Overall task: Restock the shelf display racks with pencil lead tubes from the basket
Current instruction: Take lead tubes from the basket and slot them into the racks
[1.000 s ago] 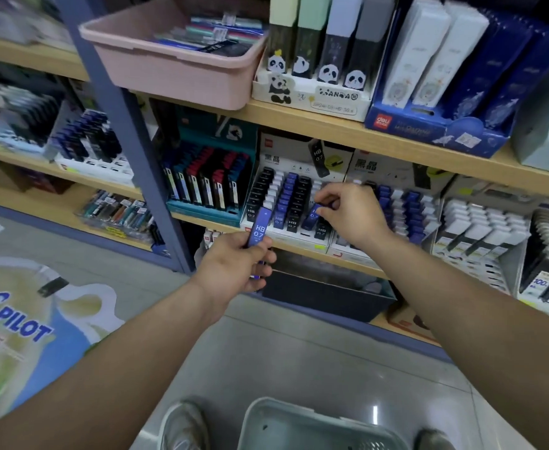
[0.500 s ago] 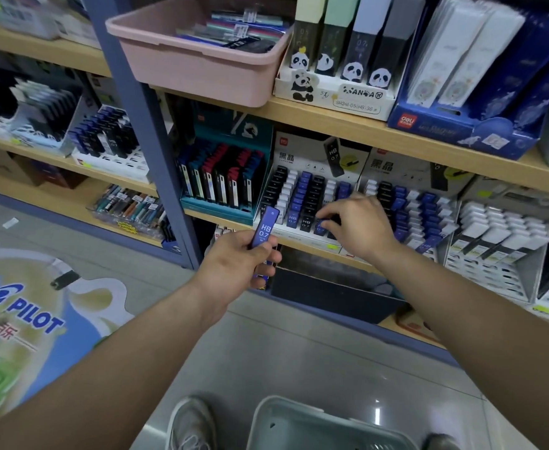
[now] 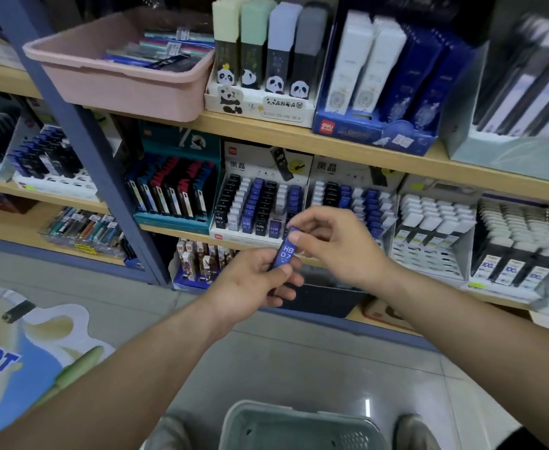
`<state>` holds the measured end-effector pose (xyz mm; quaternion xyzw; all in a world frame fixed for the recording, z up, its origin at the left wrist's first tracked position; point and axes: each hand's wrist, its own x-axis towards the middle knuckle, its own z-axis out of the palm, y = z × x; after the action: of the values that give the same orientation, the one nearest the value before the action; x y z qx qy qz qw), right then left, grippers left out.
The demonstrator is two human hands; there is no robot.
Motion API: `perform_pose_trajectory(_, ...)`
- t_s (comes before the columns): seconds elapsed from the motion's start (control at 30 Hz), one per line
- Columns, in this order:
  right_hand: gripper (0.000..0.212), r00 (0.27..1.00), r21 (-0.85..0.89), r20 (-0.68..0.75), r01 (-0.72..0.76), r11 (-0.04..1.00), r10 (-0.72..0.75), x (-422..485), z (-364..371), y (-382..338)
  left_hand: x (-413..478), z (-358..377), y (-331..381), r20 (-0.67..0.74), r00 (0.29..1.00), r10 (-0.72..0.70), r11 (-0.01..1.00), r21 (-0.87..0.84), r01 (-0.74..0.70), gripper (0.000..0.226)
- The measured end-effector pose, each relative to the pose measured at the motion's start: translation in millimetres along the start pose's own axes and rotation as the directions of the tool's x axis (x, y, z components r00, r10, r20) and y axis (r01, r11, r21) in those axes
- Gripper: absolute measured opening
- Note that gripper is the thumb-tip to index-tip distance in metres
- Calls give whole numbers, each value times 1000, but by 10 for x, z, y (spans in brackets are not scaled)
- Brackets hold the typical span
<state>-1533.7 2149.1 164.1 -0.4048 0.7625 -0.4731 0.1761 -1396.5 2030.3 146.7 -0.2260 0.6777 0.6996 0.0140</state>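
Right hand (image 3: pixel 341 248): thumb and forefinger pinch the top end of the blue tube (image 3: pixel 286 254), probably to lift it toward a slot.
Left hand (image 3: pixel 250 284): fingers curled round its lower end, offering it upright.
Rack (image 3: pixel 231 236): just behind the grip.
Basket (image 3: pixel 266 414): well below, on the floor.

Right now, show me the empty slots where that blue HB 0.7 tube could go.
Free: the front rows of the white-capped rack, right of the right hand; the front slots of the far-left rack, past the blue post. Crowded: the HB rack behind the tube looks full; its right front corner is hidden.
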Motion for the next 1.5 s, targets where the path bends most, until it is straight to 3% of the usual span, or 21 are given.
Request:
perform_pose_trajectory(0.13, 10, 997, 49, -43, -58, 997, 60, -190, -254, 82, 90, 251, 17, 60, 998, -9, 996, 84, 4, 15)
perform_pose_trajectory(0.23, 14, 996, 11, -72, -55, 998, 55, -315, -459, 141, 186, 346, -27, 47, 997, 58, 944, 321, -70, 15)
perform_pose_trajectory(0.33, 18, 989, -103, -135, -69, 992, 54, -378, -748, 279, 248, 345, -45, 48, 988, 145, 726, 674, -139, 28)
perform_pose_trajectory(0.4, 12, 981, -243, -181, -108, 964, 65, -401, -955, 405, 269, 361, -14, 86, 981, 171, 561, 811, -169, 35)
perform_pose_trajectory(0.53, 10, 962, -407, -265, -173, 897, 66, -400, -1217, 612, 330, 425, 68, 100, 984, 146, 521, 838, -162, 36)
perform_pose_trajectory(0.67, 13, 968, -500, -241, -184, 846, 68, -344, -1252, 741, 432, 481, 107, 111, 984, 139, 497, 852, -166, 37)
perform_pose_trajectory(0.83, 16, 984, -538, -161, -147, 830, 70, -366, -1175, 810, 518, 503, 116, 121, 981, 154, 497, 848, -182, 39)
perform_pose_trajectory(1.03, 16, 993, -637, -114, -51, 769, -28, -365, -1171, 873, 538, 504, 115, 135, 979, 156, 478, 857, -194, 32)
perform_pose_trajectory(1.23, 30, 978, -670, -173, -29, 742, -118, -268, -1018, 936, 508, 484, 91, 132, 979, 154, 469, 862, -190, 26)
perform_pose_trajectory(1.37, 13, 975, -713, -181, -41, 700, -127, -252, -869, 963, 475, 454, 76, 127, 982, 142, 460, 869, -180, 30)
perform_pose_trajectory(1.5, 20, 966, -719, -229, -85, 690, -120, -288, -805, 939, 437, 444, 60, 122, 983, 139, 435, 884, -172, 31)
